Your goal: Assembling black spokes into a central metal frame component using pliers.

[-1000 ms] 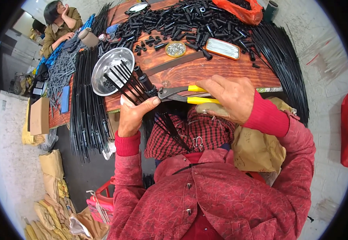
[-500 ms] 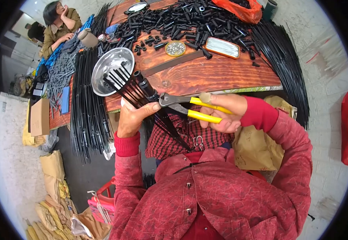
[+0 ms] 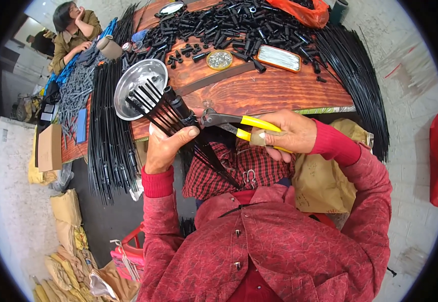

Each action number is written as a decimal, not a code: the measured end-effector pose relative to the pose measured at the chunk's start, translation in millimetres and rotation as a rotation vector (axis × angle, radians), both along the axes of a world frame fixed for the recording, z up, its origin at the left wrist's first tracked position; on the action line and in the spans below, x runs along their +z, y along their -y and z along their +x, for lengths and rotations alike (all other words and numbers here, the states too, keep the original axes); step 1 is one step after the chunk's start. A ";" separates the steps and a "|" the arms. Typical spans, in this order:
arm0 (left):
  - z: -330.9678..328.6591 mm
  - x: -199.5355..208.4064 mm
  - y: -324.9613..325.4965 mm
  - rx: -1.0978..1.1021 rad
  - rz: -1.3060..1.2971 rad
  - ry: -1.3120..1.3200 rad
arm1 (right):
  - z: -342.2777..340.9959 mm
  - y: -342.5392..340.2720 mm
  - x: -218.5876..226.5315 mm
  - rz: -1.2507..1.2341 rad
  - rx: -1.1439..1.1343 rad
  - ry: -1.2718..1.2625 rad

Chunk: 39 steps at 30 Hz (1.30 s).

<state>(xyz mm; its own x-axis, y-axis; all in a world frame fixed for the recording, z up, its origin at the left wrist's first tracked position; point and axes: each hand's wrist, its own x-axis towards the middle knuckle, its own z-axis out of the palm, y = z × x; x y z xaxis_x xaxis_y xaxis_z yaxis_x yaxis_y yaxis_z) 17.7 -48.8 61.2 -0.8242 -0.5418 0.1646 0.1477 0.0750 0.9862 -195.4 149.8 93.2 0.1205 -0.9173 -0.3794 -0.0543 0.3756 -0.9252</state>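
Right hand (image 3: 299, 132) had shifted, grip clamped on pliers (image 3: 251, 122); left hand (image 3: 161, 150) clamped black rods (image 3: 212, 158) by the table's (image 3: 274, 94) near edge.

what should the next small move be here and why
Perhaps ease the yellow-handled metal pliers toward the lower end of the black plastic-looking tube: the right hand grips them with their head pointing that way, and the left hand holds the fanned thin black rods beside that tube.
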 end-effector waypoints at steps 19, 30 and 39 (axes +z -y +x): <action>-0.4 -0.3 -5.9 0.063 0.006 0.046 | -13.5 13.0 25.9 -0.019 0.118 -0.150; 1.4 -1.7 -19.3 0.175 -0.060 0.023 | -12.7 18.3 40.1 -0.143 0.204 -0.452; 2.7 -5.1 -24.2 0.188 -0.027 0.001 | -13.1 27.3 48.8 -0.092 0.273 -0.492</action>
